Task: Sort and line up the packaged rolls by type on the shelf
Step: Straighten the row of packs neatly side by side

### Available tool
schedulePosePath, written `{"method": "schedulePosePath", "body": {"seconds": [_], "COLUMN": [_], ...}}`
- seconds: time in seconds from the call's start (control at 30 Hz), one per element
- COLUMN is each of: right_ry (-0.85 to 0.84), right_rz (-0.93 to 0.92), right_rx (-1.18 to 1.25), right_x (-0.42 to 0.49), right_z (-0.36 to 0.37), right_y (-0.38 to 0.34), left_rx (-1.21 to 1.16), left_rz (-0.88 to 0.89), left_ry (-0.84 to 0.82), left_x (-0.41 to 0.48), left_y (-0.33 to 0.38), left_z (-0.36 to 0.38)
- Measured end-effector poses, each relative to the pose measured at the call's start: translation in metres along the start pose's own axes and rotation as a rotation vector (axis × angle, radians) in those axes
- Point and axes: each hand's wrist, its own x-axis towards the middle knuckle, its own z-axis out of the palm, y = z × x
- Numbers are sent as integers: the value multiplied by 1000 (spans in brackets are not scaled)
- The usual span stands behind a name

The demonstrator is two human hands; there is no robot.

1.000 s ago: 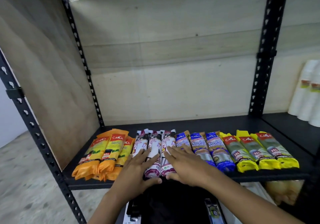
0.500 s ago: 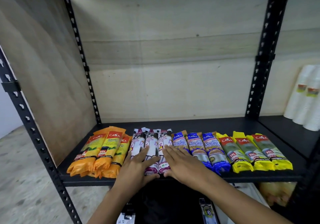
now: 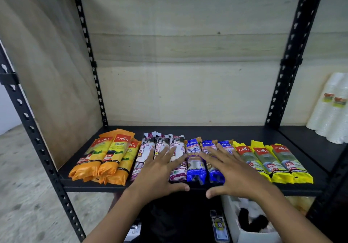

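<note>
Packaged rolls lie in a row along the front of the black shelf [image 3: 216, 132], grouped by colour: three orange packs [image 3: 109, 158] at the left, three white and purple packs [image 3: 146, 148], three blue packs [image 3: 194, 164], three yellow packs [image 3: 273, 161] at the right. My left hand [image 3: 160, 173] lies flat, fingers spread, over the white and purple packs. Flat on the blue packs rests my right hand [image 3: 230, 173], also with spread fingers. Neither hand grips a pack. Both hands hide the near ends of some packs.
Black perforated posts [image 3: 293, 54] frame the bay, with wooden panels at the back and left side. Stacked white cups [image 3: 331, 109] stand on the adjoining shelf at the right. Below the shelf edge are a dark bag and a white box [image 3: 250, 231].
Both hands shifted to the right: the right hand moved from the white and purple packs onto the blue packs, and the left hand now covers the white and purple packs.
</note>
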Motion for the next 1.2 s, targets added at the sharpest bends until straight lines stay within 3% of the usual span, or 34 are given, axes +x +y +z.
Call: {"method": "schedulePosePath", "body": {"seconds": [0.1, 0.3, 0.63, 1.2], "right_ry": [-4, -1, 75, 64], "right_rz": [47, 11, 35, 35], "right_rx": [18, 106, -48, 6], "right_x": [-11, -12, 0, -2], "right_z": [0, 10, 26, 18], "right_y": [14, 31, 20, 20], "left_rx": [-33, -18, 21, 10], "left_rz": [78, 55, 42, 49], "left_ry": [3, -26, 72, -25], "left_x": [14, 34, 40, 31], "left_y": [21, 36, 40, 38], "left_z": [4, 19, 28, 17]}}
